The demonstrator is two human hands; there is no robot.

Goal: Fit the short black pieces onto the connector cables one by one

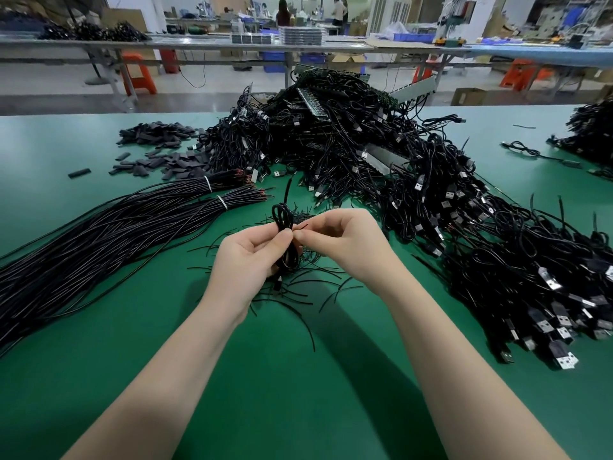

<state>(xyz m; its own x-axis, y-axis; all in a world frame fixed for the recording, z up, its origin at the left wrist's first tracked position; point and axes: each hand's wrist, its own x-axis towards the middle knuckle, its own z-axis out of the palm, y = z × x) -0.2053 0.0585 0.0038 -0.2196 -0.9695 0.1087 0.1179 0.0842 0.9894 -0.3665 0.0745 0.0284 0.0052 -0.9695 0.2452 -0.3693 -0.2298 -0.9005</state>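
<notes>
My left hand (252,257) grips a coiled black connector cable (282,218) above the green table, its loops sticking up past my thumb. My right hand (345,242) pinches at the coil's middle with thumb and forefinger, on a thin black tie wrapped round it. A heap of short black pieces (159,151) lies at the far left of the table, apart from both hands. A large pile of black USB connector cables (414,180) spreads from the table's middle to the right edge.
Two tied bundles of long black wires (109,227) lie on the left. Loose thin black ties (298,287) are scattered under my hands. Another cable pile (593,131) sits far right. Benches, stools and people stand beyond the green table (298,376).
</notes>
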